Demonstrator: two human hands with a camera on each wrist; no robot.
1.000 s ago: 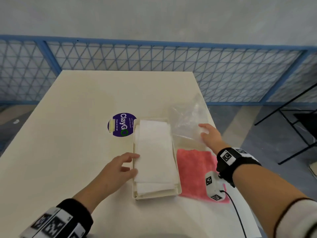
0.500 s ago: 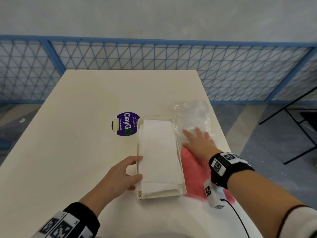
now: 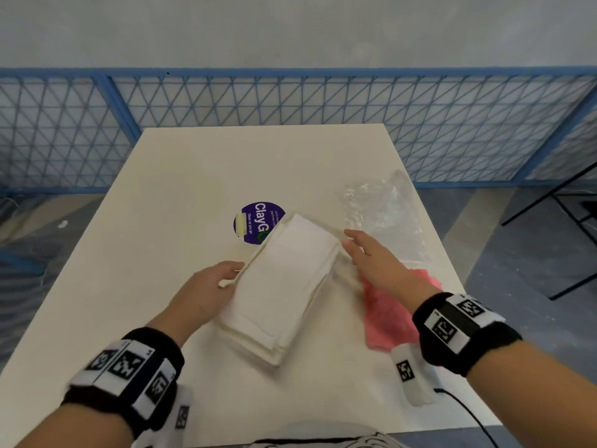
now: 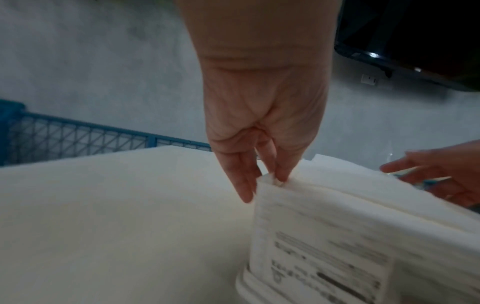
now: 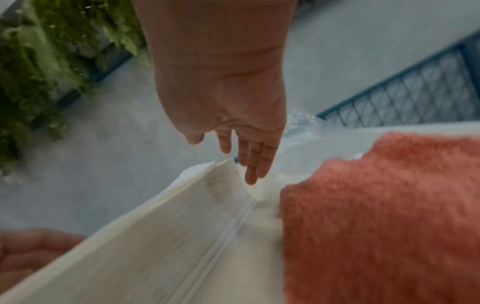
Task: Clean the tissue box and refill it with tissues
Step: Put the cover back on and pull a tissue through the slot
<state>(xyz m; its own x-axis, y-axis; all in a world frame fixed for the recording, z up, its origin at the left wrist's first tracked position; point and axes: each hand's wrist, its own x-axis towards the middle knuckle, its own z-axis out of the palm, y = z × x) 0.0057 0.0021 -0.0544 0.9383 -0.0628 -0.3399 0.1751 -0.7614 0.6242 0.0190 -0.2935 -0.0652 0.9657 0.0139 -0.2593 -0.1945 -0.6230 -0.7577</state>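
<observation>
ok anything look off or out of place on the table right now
The tissue box sits askew, turned diagonally to the table edges, and the tissue stack stands proud of its rim rather than seated inside. The left hand holds one side while the right hand reaches the other. A crumpled clear wrapper lies loose beside the pink cloth.

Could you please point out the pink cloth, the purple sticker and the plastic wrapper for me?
Pink cloth (image 3: pixel 387 321), head view, middle of its bare part.
Purple sticker (image 3: pixel 255 221), head view, on the lettering.
Plastic wrapper (image 3: pixel 384 211), head view, crumpled middle.
</observation>
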